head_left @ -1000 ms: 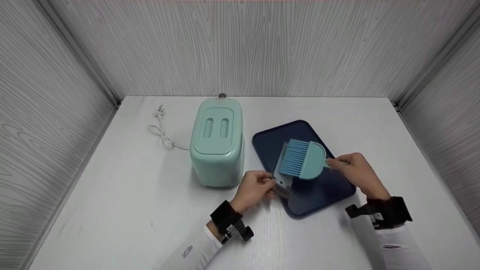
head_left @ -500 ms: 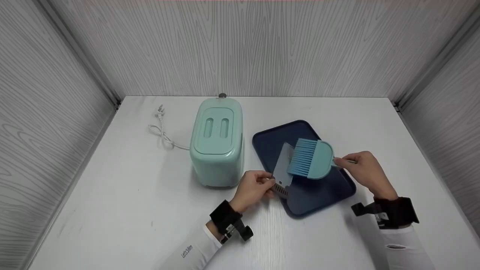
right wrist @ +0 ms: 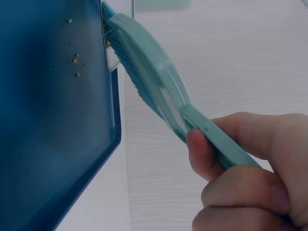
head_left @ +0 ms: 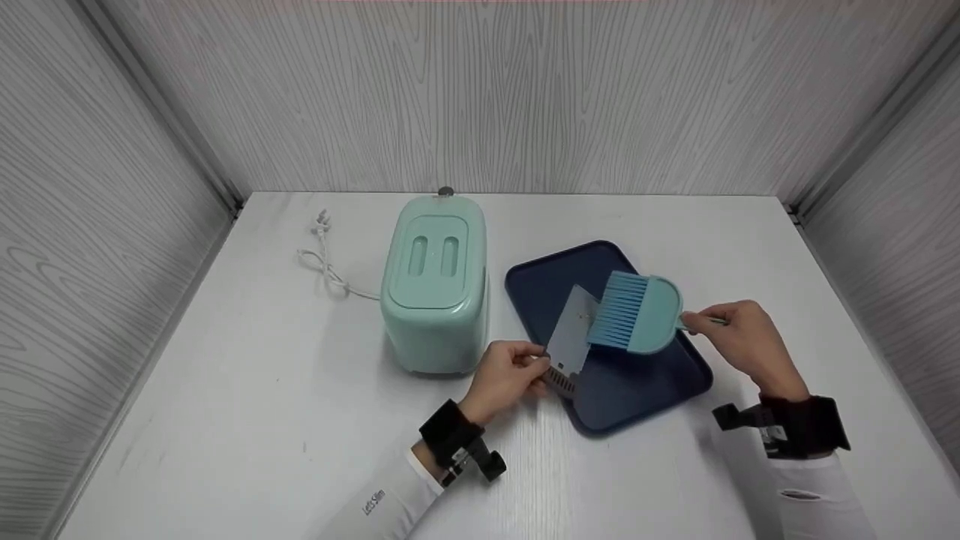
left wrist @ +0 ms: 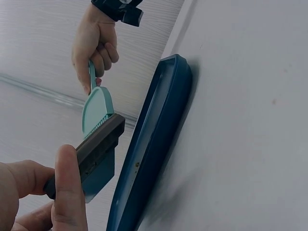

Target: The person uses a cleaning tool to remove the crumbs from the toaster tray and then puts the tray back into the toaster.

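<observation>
My left hand (head_left: 506,379) pinches the grey slotted grip of a flat scraper (head_left: 568,330), its pale blade tilted over a dark blue tray (head_left: 637,397). A few crumbs lie on the blade. By its thin handle, my right hand (head_left: 742,337) holds a mint-green brush (head_left: 660,315) with blue bristles. The bristle tips are at the blade's right edge; the right wrist view shows crumbs between bristles and blade. More crumbs (right wrist: 75,60) are scattered on the tray's floor.
A mint-green toaster (head_left: 435,285) with a lid stands left of the tray. From it a white cord (head_left: 330,274) with a plug runs left on the white table (head_left: 225,420). Grey wood-grain panels (head_left: 480,97) close in the back and sides.
My right hand has drawn the brush rightward across the scraper, uncovering most of the blade. My left hand and the scraper stay almost where they were.
</observation>
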Motion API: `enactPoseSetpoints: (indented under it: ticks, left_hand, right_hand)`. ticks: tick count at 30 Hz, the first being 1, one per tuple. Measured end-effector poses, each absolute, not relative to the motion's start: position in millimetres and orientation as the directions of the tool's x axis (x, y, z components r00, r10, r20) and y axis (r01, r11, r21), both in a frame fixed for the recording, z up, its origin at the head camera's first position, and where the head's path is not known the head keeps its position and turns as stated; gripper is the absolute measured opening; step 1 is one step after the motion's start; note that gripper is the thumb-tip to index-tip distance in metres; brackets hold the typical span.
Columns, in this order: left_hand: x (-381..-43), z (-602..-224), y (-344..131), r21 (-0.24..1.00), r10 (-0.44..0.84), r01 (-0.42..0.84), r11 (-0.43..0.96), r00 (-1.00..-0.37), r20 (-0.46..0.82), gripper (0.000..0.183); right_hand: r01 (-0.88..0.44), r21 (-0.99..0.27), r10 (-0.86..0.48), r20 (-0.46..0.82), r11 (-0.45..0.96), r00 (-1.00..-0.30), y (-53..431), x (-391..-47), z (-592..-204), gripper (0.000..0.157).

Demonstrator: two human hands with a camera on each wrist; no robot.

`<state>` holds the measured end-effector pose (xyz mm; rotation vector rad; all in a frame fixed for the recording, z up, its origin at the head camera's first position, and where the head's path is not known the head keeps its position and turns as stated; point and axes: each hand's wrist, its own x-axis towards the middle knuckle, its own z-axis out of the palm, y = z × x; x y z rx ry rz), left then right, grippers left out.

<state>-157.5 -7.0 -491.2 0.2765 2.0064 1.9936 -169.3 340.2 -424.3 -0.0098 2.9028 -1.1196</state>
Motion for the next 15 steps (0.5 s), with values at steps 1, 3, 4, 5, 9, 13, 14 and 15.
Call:
enactPoseSetpoints:
  ticks: [1, 3, 4, 5, 9, 13, 14, 15]
  left_hand:
    - [-157.6, -491.1, -6.9, 0.997, 0.339, -0.072, 0.02, -0.938, -0.075, 0.028]
    - [-157.9, -491.1, -6.6, 0.997, 0.335, -0.074, 0.021, -0.939, -0.077, 0.028]
    - [-158.1, -491.1, -6.5, 0.997, 0.332, -0.074, 0.022, -0.94, -0.077, 0.028]
    - [-158.5, -491.2, -6.4, 0.997, 0.33, -0.073, 0.022, -0.941, -0.076, 0.028]
    - [-159.7, -491.1, -6.7, 0.997, 0.323, -0.07, 0.022, -0.943, -0.073, 0.028]
    - [-160.3, -490.6, -7.9, 0.997, 0.317, -0.074, 0.021, -0.945, -0.077, 0.028]
    - [-160.3, -490.5, -8.1, 0.997, 0.316, -0.076, 0.021, -0.946, -0.079, 0.028]
    - [-160.3, -490.5, -8.2, 0.997, 0.314, -0.075, 0.024, -0.946, -0.079, 0.028]
  right_hand:
    - [0.003, -0.667, -0.014, -0.021, 0.745, -1.0, 340.6, -169.5, -424.3, 0.048]
    - [0.004, -0.659, -0.006, -0.012, 0.752, -1.0, 341.6, -169.9, -424.3, 0.048]
    - [0.002, -0.654, -0.003, -0.007, 0.757, -1.0, 342.0, -170.0, -424.1, 0.049]
    - [0.0, -0.65, 0.0, 0.0, 0.76, -1.0, 342.5, -170.1, -423.9, 0.049]
    - [0.0, -0.647, 0.017, 0.02, 0.762, -1.0, 346.0, -168.9, -422.0, 0.048]
    - [0.001, -0.66, 0.033, 0.036, 0.751, -0.999, 349.1, -166.7, -418.8, 0.047]
    - [-0.001, -0.665, 0.033, 0.039, 0.746, -0.999, 349.2, -165.8, -417.6, 0.047]
    - [-0.01, -0.672, 0.029, 0.046, 0.74, -0.998, 348.7, -165.1, -416.2, 0.046]
